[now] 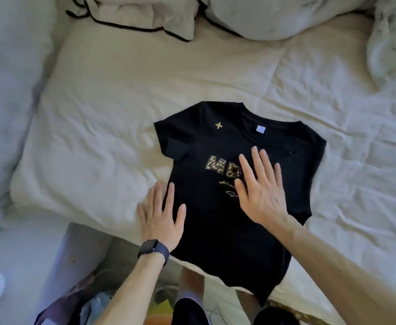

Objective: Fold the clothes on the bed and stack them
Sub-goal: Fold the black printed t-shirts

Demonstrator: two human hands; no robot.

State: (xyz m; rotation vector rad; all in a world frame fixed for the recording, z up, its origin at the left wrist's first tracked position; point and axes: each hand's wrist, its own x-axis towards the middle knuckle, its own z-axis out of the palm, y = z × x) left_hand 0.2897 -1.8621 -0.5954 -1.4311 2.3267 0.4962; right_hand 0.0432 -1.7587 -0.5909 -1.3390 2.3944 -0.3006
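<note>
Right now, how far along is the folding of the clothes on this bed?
Early. Done: the black T-shirt lies spread face up on the bed, its hem hanging over the edge. In hand: the left hand and right hand press flat on it, fingers straight. Left: the folds and the stacking; no folded pile is visible.

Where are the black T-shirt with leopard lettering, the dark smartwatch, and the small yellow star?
black T-shirt with leopard lettering (215, 231), head view, plain fabric below the print.
dark smartwatch (152, 248), head view, its face on the left wrist.
small yellow star (218, 125), head view, its centre.
</note>
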